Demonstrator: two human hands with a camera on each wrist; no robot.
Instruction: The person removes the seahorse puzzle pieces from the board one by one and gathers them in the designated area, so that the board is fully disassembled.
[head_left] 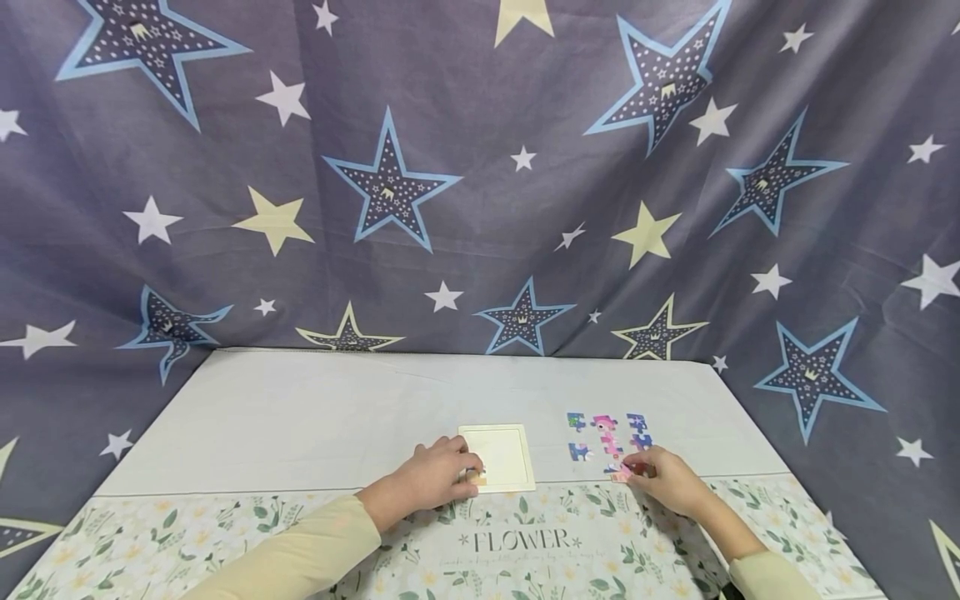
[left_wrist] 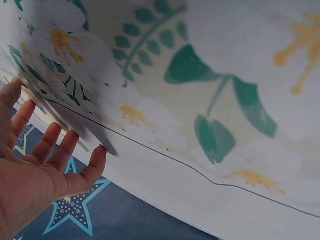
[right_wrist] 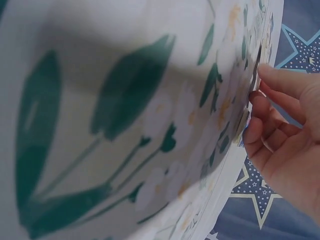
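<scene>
A cream puzzle tray [head_left: 504, 450] lies on the table, with a small coloured puzzle piece [head_left: 478, 477] in its lower left corner. Over that corner is my left hand [head_left: 438, 472]; in the left wrist view its loosely bent fingertips [left_wrist: 72, 140] rest along the tray's edge. At the right, my right hand [head_left: 667, 479] pinches a puzzle piece [head_left: 640, 469] between thumb and fingers, mostly covered by them. Beside it lies a pink-and-blue puzzle piece [head_left: 618, 472]. In the right wrist view the thumb and curled fingers meet at the thin dark piece [right_wrist: 258, 62].
Further loose pieces lie beyond the right hand: a pink character piece [head_left: 604, 425], blue ones [head_left: 637, 423] and a blue-white one [head_left: 579, 452]. A flower-print mat [head_left: 525, 542] covers the table's front; the white tabletop [head_left: 322, 417] reaches back to a star-patterned curtain [head_left: 480, 167].
</scene>
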